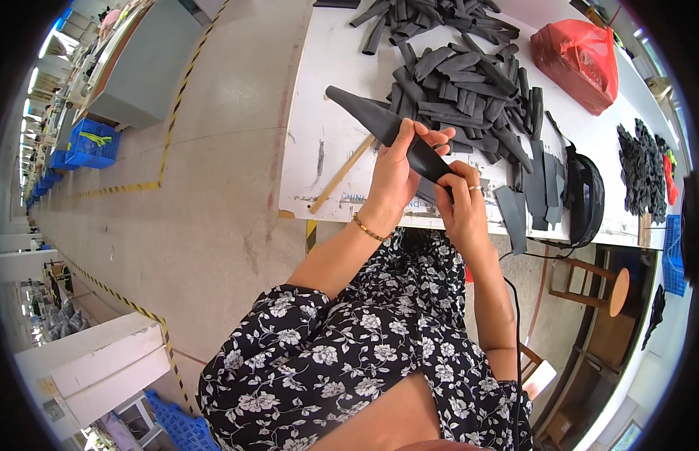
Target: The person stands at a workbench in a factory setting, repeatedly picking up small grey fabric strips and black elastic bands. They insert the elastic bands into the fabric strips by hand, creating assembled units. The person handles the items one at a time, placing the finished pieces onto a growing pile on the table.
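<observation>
Both my hands are raised over the table's near edge, holding one long dark grey, tapered sleeve-like piece (368, 113) of smooth material. My left hand (394, 173) grips it around its middle, thumb on top, the narrower end pointing away to the far left. At the near end, the fingers of my right hand (462, 197) are closed on it. Beyond my hands lies a big heap of similar dark rolled pieces (458, 79). A thin wooden stick (342, 173) rests on the white table (304, 158) beside my left hand.
Flat dark pieces (545, 184) and a round black fan-like object (586, 197) with a cord lie right of my hands. A red plastic bag (575, 64) sits at the far right, past it a dark pile (643, 165). A wooden stool (618, 292) stands below right.
</observation>
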A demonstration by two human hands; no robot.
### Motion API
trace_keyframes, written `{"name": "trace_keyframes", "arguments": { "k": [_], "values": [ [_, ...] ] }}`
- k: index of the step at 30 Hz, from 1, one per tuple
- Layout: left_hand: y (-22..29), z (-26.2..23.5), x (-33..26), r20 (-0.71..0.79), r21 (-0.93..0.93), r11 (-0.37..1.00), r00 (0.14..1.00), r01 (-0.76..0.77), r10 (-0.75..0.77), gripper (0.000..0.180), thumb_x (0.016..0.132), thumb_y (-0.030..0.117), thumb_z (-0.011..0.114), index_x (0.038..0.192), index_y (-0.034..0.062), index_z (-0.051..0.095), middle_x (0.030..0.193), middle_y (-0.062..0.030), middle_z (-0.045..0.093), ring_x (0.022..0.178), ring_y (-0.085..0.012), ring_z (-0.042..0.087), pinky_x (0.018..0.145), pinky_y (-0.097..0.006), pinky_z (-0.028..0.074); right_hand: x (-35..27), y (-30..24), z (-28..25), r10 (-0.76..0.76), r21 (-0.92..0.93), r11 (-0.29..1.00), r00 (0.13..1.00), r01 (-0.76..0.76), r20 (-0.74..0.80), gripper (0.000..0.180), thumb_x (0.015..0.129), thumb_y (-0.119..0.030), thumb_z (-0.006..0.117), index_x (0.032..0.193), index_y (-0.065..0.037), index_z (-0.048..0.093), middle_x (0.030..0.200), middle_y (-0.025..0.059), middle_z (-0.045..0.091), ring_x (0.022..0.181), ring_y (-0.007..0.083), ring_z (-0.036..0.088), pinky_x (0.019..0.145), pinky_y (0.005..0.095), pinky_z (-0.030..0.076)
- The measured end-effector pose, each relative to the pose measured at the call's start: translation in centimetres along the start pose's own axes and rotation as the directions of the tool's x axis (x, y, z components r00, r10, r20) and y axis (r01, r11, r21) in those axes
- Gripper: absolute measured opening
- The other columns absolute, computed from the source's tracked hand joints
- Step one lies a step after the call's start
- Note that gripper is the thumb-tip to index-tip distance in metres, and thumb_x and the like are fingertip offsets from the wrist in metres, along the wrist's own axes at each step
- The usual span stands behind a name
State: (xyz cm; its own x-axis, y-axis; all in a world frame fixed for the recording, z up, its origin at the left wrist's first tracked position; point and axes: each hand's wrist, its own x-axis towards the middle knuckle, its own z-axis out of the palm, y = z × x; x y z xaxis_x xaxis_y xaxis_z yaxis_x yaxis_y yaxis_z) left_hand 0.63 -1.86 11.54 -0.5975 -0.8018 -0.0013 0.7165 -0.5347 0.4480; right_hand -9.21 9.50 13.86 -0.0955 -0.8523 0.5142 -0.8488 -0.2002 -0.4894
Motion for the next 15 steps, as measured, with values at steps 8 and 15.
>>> {"name": "trace_keyframes", "arguments": {
  "k": [8, 15],
  "values": [
    [-0.6, -0.5, -0.8, -0.079, -0.03, 0.995, 0.992, 0.092, -0.094, 0.03, 0.103, 0.035, 0.045, 0.097, 0.0096, 0.059, 0.116, -0.015, 0.065, 0.12, -0.0279, 0.056, 0.099, -0.043, 0.047, 1.7, -1.3, 1.2, 0.021, -0.026, 0.999, 1.0, -0.021, 0.017, 0.036, 0.076, 0.001, 0.073, 0.105, 0.001, 0.051, 0.108, 0.0209, 0.055, 0.096, 0.0405, 0.059, 0.075, 0.0455, 0.052],
    [-1.3, -0.2, -0.5, -0.089, -0.065, 0.997, 0.995, 0.036, -0.042, 0.031, 0.103, 0.036, 0.045, 0.098, 0.0083, 0.059, 0.12, -0.0157, 0.064, 0.122, -0.0276, 0.055, 0.1, -0.043, 0.045, 0.8, 1.4, 1.2, -0.066, 0.029, 0.997, 0.998, 0.066, -0.011, 0.027, 0.08, 0.005, 0.069, 0.1, -0.002, 0.053, 0.099, 0.018, 0.059, 0.081, 0.0379, 0.063, 0.065, 0.0432, 0.053]
  ]
}}
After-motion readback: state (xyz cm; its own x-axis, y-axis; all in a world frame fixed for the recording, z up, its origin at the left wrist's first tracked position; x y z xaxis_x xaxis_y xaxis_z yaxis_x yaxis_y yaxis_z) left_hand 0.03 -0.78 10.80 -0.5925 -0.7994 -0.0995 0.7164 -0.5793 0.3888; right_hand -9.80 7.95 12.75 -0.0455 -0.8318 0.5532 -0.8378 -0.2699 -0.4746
